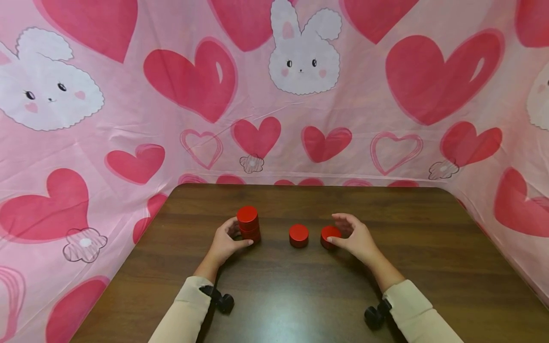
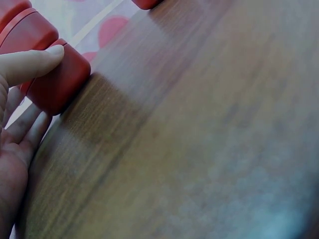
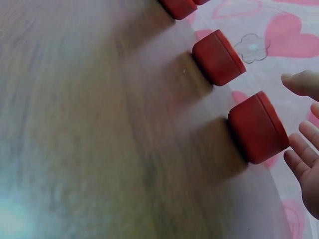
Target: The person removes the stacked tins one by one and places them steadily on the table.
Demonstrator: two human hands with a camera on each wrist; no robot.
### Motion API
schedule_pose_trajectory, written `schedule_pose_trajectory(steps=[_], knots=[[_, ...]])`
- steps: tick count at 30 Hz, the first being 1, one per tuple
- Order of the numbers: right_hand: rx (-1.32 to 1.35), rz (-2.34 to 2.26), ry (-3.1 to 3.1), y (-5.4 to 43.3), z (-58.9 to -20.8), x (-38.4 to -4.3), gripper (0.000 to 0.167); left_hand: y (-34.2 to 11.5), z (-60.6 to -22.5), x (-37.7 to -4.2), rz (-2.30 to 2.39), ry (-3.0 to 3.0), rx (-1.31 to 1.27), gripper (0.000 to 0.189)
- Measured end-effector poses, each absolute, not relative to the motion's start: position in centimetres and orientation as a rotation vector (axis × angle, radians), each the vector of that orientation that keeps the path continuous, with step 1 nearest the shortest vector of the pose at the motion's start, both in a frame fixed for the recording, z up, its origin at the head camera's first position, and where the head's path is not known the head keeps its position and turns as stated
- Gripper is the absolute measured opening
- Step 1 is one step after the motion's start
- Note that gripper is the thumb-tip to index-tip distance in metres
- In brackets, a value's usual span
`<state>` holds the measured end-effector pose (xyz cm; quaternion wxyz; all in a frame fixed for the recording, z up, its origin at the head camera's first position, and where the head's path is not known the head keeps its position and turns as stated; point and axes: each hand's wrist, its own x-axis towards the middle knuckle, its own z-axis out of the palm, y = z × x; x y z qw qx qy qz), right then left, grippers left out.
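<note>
On the tabletop (image 1: 274, 286), the left hand (image 1: 225, 243) grips stacked tins (image 1: 248, 218); right wrist view alone reveals the spread right hand (image 3: 311, 185) empty.

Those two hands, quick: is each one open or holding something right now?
Left hand: holding the red stack by its lower container.
Right hand: open beside a single red container.

Brown wood-grained worktop (image 1: 274, 267), rounded at the far corners, with pale glare (image 1: 279, 293) on its near half. Behind and along both sides, pink cloth (image 1: 171, 24), creased in places and printed with red hearts (image 1: 193, 81), some merely outlined. High on it, a white rabbit (image 1: 305, 64) in the middle, one ear folded; another at the left, part of a third at the right edge. Lower down, sketchy flowers (image 1: 251, 164), a few overlapping hearts.
</note>
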<state>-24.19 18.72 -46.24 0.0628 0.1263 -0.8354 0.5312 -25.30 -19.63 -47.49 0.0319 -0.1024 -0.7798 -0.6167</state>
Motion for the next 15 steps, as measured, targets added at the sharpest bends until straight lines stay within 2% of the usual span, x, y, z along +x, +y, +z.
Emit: schedule_pose_trajectory(steps=[8, 15], knots=[[0.427, 1.661, -2.435, 17.9, -45.3, -24.1, 0.06, -20.0, -48.9, -26.1, -1.885, -2.379, -0.318, 0.068], [0.437, 1.67, -2.409, 16.2, -42.1, -22.4, 0.052, -20.0, -49.1, -26.1, -1.876, -2.379, -0.328, 0.068]])
